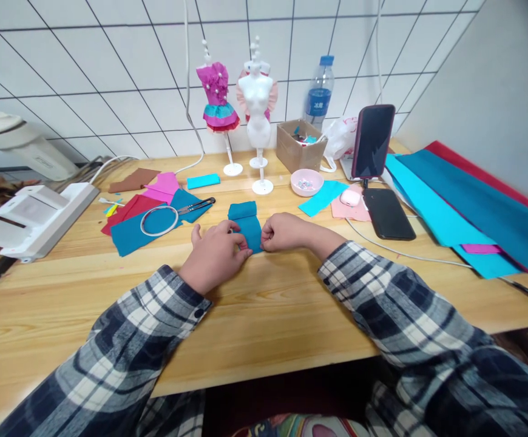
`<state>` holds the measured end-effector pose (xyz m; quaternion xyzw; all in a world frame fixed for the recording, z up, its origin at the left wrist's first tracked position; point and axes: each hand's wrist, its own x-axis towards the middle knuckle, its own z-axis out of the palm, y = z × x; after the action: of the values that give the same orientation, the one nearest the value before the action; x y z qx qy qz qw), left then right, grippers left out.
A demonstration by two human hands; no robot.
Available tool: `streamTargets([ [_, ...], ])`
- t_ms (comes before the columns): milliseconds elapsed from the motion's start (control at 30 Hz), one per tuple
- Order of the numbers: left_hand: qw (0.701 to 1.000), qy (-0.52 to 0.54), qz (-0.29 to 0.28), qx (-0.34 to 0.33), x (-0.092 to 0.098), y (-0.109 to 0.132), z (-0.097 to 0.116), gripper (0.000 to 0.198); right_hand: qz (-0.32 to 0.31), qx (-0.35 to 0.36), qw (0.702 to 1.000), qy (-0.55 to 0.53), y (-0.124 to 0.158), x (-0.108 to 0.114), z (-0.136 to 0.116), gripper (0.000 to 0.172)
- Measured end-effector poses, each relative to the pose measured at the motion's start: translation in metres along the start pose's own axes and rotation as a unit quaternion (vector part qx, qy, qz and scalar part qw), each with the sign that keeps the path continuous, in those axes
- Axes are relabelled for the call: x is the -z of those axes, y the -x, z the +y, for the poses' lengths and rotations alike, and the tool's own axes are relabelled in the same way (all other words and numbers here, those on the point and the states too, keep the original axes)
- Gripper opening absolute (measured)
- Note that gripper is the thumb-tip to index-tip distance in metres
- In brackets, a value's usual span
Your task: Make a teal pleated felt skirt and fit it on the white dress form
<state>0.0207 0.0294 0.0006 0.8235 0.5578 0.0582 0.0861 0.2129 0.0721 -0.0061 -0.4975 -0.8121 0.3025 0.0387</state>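
Observation:
A small piece of teal crepe paper (pixel 249 229) lies on the table with a folded-over or rolled part at its far end. My left hand (pixel 216 252) rests over its left side, fingers curled and gripping the near left edge. At the near right corner, my right hand (pixel 286 232) is closed, thumb and fingertips pinching the paper's edge. The fingertips of both hands partly hide the paper. Left of my hands lie small thread snips (pixel 195 206) and a white ring (pixel 159 220) on a larger teal sheet (pixel 130 235).
Behind stand a bare white mannequin (pixel 258 100) and one in a pink dress (pixel 218 91). A cardboard box (pixel 294 149), a pink bowl of beads (pixel 306 182), a propped phone (pixel 373 142) and a black phone (pixel 388 212) sit right. Long paper sheets (pixel 477 200) lie far right.

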Motion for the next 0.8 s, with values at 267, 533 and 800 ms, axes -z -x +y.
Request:
streamTargets([
  [267, 0.999, -0.002, -0.043, 0.024, 0.002, -0.006, -0.002, 0.025, -0.008, -0.012, 1.0, 0.014, 0.004, 0.005, -0.006, 0.007],
  [533, 0.998, -0.022, -0.025, 0.06, -0.004, -0.011, -0.009, 0.034, -0.026, -0.034, 0.998, 0.05, -0.003, 0.008, -0.014, 0.006],
  [800, 0.992, -0.001, -0.038, 0.118, 0.0, -0.017, -0.014, 0.049, 0.065, -0.034, 0.996, 0.049, -0.001, 0.003, 0.007, 0.026],
])
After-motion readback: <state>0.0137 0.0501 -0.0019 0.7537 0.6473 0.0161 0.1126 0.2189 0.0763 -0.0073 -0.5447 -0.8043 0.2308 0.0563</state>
